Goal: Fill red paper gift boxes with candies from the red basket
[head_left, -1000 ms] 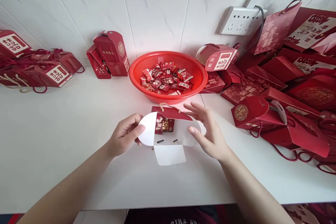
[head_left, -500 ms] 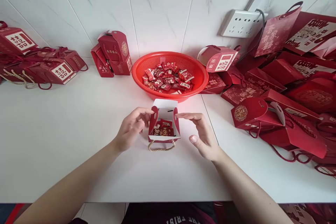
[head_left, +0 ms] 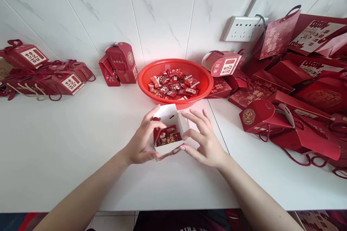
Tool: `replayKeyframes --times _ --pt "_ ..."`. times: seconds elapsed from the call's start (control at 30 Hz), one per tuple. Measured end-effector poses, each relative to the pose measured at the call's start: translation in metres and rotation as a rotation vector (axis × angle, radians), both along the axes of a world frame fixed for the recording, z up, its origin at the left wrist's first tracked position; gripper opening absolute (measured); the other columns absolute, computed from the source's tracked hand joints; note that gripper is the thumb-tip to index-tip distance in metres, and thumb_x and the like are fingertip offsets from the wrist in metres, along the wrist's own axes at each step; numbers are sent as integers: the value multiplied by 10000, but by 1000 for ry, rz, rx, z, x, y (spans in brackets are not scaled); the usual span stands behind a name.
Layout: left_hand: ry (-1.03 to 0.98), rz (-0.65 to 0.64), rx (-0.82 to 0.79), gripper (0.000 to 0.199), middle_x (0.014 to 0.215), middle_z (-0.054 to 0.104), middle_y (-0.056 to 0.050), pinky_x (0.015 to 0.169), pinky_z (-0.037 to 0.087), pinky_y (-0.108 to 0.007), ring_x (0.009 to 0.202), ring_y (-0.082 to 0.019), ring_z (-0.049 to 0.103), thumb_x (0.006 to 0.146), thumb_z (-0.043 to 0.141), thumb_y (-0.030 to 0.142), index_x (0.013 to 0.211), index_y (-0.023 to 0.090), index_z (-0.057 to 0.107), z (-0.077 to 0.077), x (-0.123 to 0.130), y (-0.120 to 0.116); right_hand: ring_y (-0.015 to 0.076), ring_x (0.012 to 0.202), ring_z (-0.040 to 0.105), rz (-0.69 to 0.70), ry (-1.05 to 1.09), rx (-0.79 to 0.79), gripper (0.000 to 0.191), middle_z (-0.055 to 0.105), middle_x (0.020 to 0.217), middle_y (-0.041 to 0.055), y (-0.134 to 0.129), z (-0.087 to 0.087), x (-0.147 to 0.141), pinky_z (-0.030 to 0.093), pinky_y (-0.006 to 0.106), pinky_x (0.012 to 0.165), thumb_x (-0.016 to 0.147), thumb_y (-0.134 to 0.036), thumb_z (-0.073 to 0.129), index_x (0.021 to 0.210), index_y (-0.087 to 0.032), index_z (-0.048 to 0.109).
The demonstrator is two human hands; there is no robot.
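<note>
A small red gift box (head_left: 170, 148) with a white inside stands on the table in front of me, its top flaps up. Red-wrapped candies (head_left: 169, 136) lie inside it, and a twisted gold cord handle hangs at its front. My left hand (head_left: 142, 139) holds the box's left side, fingers on the red side flap and thumb near the front corner. On the other side, my right hand (head_left: 203, 139) grips the right flap, which leans outward, with the thumb at the front right corner.
Behind the box is a red plastic basket (head_left: 175, 101) of wrapped candies. Red boxes (head_left: 121, 63) stand by the wall, with more boxes (head_left: 65, 79) at the left. A large pile of red boxes (head_left: 295, 122) fills the right side. A power strip (head_left: 244, 29) is on the wall.
Both hands have closed in on the box. The right flap has swung outward, showing its white inner side, and the box has turned slightly. The view has shifted a little.
</note>
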State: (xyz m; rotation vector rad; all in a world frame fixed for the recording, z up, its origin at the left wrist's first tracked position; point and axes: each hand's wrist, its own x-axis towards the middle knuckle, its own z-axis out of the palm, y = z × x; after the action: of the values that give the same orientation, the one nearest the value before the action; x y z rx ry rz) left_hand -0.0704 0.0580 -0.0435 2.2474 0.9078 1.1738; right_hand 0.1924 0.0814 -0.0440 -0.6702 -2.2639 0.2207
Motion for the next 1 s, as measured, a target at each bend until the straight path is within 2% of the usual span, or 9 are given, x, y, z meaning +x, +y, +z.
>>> replayKeyframes --times 0.07,0.17,0.23,0.37,0.47,0.63,0.73,0.83,1.0 --pt "-154 8 -32 651 1645 130 -176 1080 410 -603 1401 -431 430 824 546 781 1201 254 475 0 1 -1 340 1439 386 -34 58 -32 172 525 1471 88 1 0 -1 203 653 1209 942 -344 636 821 -239 575" --pt "-225 69 -61 533 1612 207 -188 1017 475 -549 1276 -373 572 819 724 570 1137 253 437 -2 2 -2 319 1362 477 -50 166 -151 180 544 1417 107 3 -1 -2 398 588 1123 940 -284 647 804 -233 541" --pt "-201 90 -50 568 1530 369 -189 1032 466 -533 1252 -339 585 816 765 428 1234 259 418 -5 2 -2 303 1329 511 -62 240 -251 100 535 1409 125 3 -3 -4 486 539 1056 932 -280 664 940 -241 572" --pt "-86 44 14 776 1349 560 -169 1068 437 -525 1255 -330 557 845 717 466 1489 246 346 -9 1 0 273 1367 498 -30 387 -419 549 424 1537 139 -3 -8 -12 517 506 1064 943 -262 652 1429 -269 397" --pt "11 46 11 837 1455 495 -185 1105 408 -541 1309 -349 515 889 637 538 1583 253 267 -10 0 1 247 1354 531 29 426 -449 617 424 1557 125 -9 -11 -17 491 504 1112 992 -224 562 1535 -286 277" --pt "157 46 -14 1095 1675 140 -204 1168 328 -605 1467 -418 337 868 606 655 1621 247 -76 -9 5 0 265 1402 484 67 235 -342 426 575 1440 101 -10 -14 -17 461 521 1147 1017 -238 522 1440 -264 479" --pt "348 72 46 1074 1688 66 -196 1199 281 -607 1521 -431 213 870 648 598 1628 238 -21 -8 10 -3 283 1449 422 102 192 -342 386 578 1443 103 -10 -15 -17 416 566 1174 1020 -265 528 1405 -252 518" --pt "458 145 78 1026 1689 74 -185 1200 289 -603 1526 -439 188 844 693 584 1626 234 128 -3 14 -5 253 1477 383 114 200 -464 460 541 1488 99 -11 -16 -19 402 548 1187 1041 -273 488 1489 -264 383" --pt "515 177 100 939 1619 329 -157 1163 375 -555 1430 -398 384 822 693 628 1587 250 300 6 18 -10 238 1457 412 136 234 -559 511 445 1557 121 -13 -22 -20 412 529 1179 1062 -294 431 1539 -279 248"
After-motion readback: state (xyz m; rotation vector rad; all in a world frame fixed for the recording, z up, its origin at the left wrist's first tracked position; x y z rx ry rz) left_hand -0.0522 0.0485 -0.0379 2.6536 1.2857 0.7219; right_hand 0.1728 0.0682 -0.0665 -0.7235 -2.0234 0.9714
